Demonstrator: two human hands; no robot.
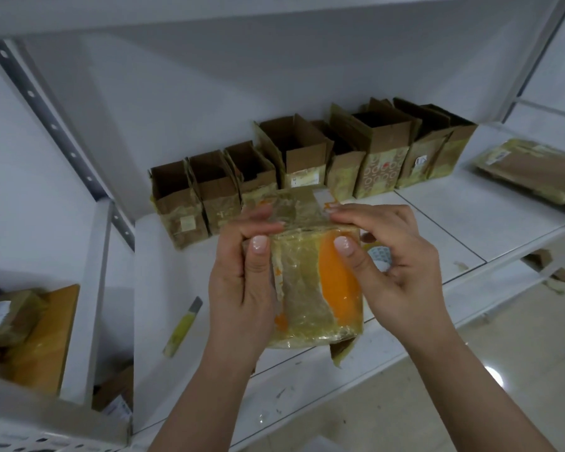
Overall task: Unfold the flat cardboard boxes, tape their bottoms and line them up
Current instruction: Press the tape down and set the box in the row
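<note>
A small cardboard box [310,288], wrapped in yellowish tape and marked with an orange patch, is held above the white shelf [437,223]. My left hand [242,272] grips its left side, thumb on the near face and fingers over the top edge. My right hand [392,256] grips the right side the same way. Behind it, a row of several opened cardboard boxes [307,164] stands upright along the back of the shelf, tops open.
A yellow utility knife [181,327] lies on the shelf to the left of my hands. Flat taped cardboard [535,171] lies at the far right. A lower compartment at left holds cardboard pieces [30,327]. Scraps dot the floor at right.
</note>
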